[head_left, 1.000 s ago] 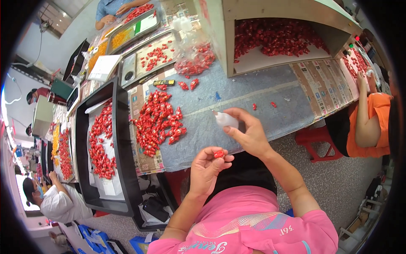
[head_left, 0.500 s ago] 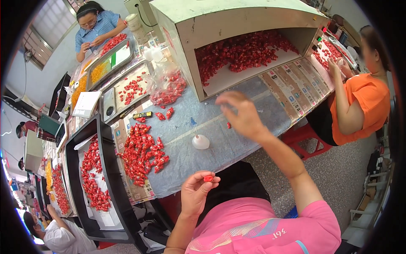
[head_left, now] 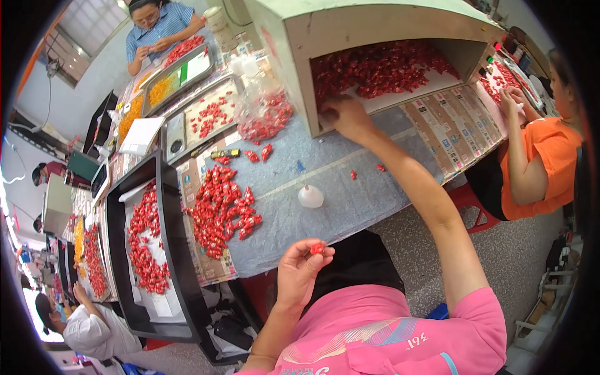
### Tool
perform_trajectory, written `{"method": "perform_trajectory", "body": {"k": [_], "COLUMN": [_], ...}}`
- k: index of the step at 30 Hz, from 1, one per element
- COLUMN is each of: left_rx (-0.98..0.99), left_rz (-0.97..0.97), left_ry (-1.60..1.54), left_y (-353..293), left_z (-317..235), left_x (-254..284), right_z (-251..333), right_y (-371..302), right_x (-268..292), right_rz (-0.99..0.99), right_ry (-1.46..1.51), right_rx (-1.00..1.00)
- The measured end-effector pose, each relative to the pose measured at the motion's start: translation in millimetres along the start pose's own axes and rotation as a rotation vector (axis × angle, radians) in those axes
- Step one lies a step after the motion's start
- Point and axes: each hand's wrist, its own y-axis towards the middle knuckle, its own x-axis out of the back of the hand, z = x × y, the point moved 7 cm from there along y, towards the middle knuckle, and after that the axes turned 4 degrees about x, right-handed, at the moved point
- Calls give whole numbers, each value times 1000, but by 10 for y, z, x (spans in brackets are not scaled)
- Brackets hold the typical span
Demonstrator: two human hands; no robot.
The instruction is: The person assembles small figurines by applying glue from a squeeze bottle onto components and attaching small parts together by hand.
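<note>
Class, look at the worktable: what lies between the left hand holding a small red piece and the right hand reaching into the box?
In the head view, a small white bottle stands on the blue table cover between the left hand and right hand.

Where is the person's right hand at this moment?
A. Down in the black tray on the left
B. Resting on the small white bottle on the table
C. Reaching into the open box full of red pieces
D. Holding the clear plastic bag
C: the right hand is stretched out to the mouth of the open box, at the red pieces heaped inside.
</note>
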Motion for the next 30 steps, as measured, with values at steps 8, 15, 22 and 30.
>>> {"method": "perform_trajectory", "body": {"k": [8, 15, 22, 30], "left_rx": [-62, -178, -303, -412], "left_rz": [-72, -11, 18, 20], "left_ry": [25, 99, 225, 416], "left_y": [44, 76, 50, -22], "left_z": [-70, -118, -163, -202], "left_x": [120, 36, -24, -58], "right_z": [1011, 1590, 1636, 1684], "right_y": [-1149, -1828, -1809, -1819], "right_x": [377, 314, 372, 422], "right_rz": [19, 12, -8, -36], "right_ry": [765, 770, 709, 625], "right_rx": [-353, -281, -242, -196]}}
